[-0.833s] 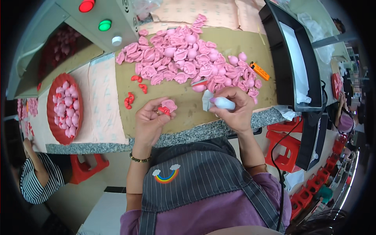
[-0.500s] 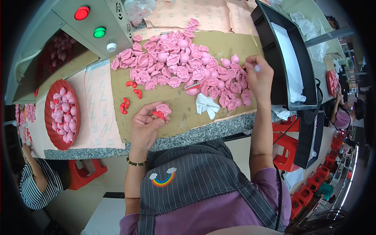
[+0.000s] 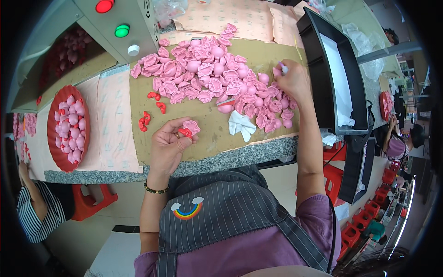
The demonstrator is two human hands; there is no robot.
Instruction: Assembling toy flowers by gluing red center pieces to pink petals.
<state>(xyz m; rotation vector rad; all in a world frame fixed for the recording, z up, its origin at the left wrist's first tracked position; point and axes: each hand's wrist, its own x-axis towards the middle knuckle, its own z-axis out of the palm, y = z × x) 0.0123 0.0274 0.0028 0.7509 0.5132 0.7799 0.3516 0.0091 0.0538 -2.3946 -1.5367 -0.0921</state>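
My left hand (image 3: pixel 167 147) pinches a hollow pink plastic piece (image 3: pixel 190 126) with a frilled rim, together with a small red curved piece (image 3: pixel 185 132), above the near part of the brown work mat (image 3: pixel 207 143). At the right end of a large heap of pink pieces (image 3: pixel 205 69), my right hand (image 3: pixel 295 82) is closed around a small white-and-purple object (image 3: pixel 283 69); its kind is hard to tell, as the fingers hide most of it. Several loose red pieces (image 3: pixel 145 121) lie left of the heap. A crumpled white cloth (image 3: pixel 242 125) rests on the mat between my hands.
A red scalloped basket (image 3: pixel 54 134) of pink-and-red pieces stands at left, below a grey machine (image 3: pixel 110 32) with coloured buttons. A black tray (image 3: pixel 325 87) lined with white sits right of my right hand. The granite table edge (image 3: pixel 221 162) runs before me. Other people work on both sides.
My right hand has shifted left and slightly down, to the heap's upper right edge, with the white-and-purple object. My left hand keeps its pinch, almost still. The whole view has shifted slightly.
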